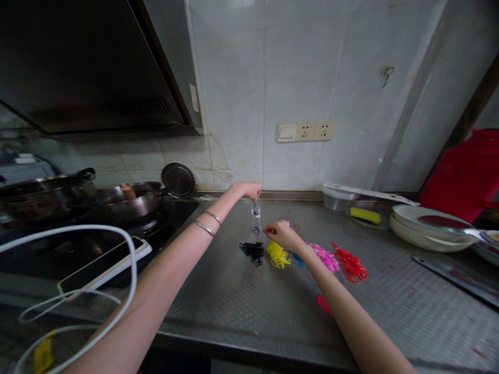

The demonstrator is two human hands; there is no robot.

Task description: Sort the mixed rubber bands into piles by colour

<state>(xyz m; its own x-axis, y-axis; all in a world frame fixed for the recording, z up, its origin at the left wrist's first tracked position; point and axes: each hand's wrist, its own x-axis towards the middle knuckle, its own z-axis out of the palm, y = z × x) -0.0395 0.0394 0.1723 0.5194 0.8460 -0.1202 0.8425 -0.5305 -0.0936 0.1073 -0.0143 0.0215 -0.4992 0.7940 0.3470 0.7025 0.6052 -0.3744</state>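
Note:
My left hand (251, 191) is closed in a pinch above a small clear bottle (256, 219), with a small black rubber band hanging from its fingertips at the bottle's mouth. A few dark loops show inside the bottle. Just right of it, my right hand (284, 234) has its fingertips pinched together; what they hold, if anything, is too small to make out. In front lie a pile of black rubber bands (252, 251) and a yellow pile (278, 255). A blue pile (298, 259) is partly covered by my right wrist. Pink bands (325, 257) and red bands (351, 264) lie farther right.
A bright pink pile (323, 304) shows beside my right forearm. Pans (127, 208) sit on the stove at left, near a phone-like device (103, 265) and a white cable (132, 259). Right stand a plastic tub (337, 198), plates (424, 236) and a knife-like tool (452, 278).

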